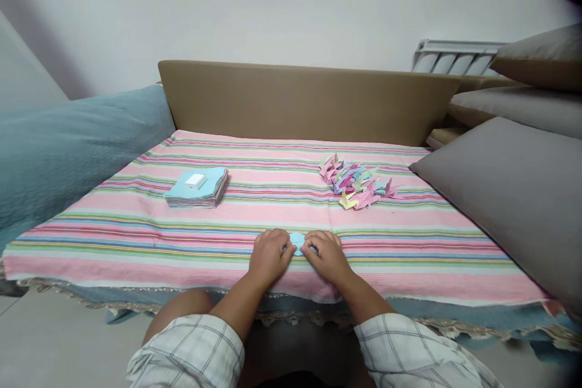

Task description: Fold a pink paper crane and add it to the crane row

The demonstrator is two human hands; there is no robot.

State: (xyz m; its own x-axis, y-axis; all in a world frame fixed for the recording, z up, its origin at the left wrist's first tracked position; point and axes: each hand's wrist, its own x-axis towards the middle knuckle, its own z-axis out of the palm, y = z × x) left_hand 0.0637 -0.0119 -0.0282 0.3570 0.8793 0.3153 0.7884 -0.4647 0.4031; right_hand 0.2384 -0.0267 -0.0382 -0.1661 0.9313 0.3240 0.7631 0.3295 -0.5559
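Observation:
Between my two hands is a small piece of light blue folded paper [297,243], low over the striped cloth near its front edge. My left hand [271,254] pinches its left side between thumb and curled fingers. On the other side, my right hand [326,256] grips it the same way. Most of the paper is hidden by my fingers, so its exact folded shape cannot be made out. Farther off to the right lies a pile of folded paper cranes [357,182] in pink, purple, yellow, green and blue.
A stack of square paper sheets [197,189] sits at the left with a small white block [195,180] on top. The striped cloth [273,160] covers the sofa seat. Grey cushions [513,194] line the right, a blue-covered armrest [91,139] the left, and a brown backrest [300,103] the rear.

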